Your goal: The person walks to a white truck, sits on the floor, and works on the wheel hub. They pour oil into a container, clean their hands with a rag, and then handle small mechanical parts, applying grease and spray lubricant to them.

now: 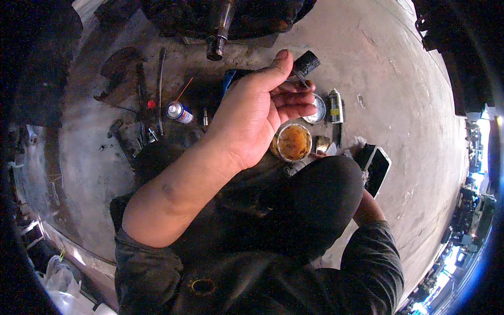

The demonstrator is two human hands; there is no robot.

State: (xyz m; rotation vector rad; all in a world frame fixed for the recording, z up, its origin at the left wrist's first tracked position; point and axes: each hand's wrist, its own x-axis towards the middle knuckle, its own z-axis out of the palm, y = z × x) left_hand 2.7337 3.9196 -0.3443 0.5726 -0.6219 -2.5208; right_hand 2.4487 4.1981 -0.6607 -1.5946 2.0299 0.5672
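Observation:
Raised in front of me is my left hand point(273, 97), palm turned to the right, with its thumb stretched up and its fingers curled. A short black cylindrical part point(306, 63), dirty on its surface, is held at the curled fingers. My right forearm point(369, 210) passes behind my bent knee. Most of my right hand is hidden there, and its fingers cannot be made out. Past the knee stands an open tub of orange-brown grease point(294, 142), with a white cloth or paper point(332, 149) beside it. Above my left hand hangs a metal shaft point(220, 31).
A spray can point(179, 112) with a red straw stands to the left, near dark tools point(123, 139) and a long rod point(161, 89). A round lid point(315, 109) and another can point(335, 106) lie to the right. A black open box point(377, 170) is beside my knee.

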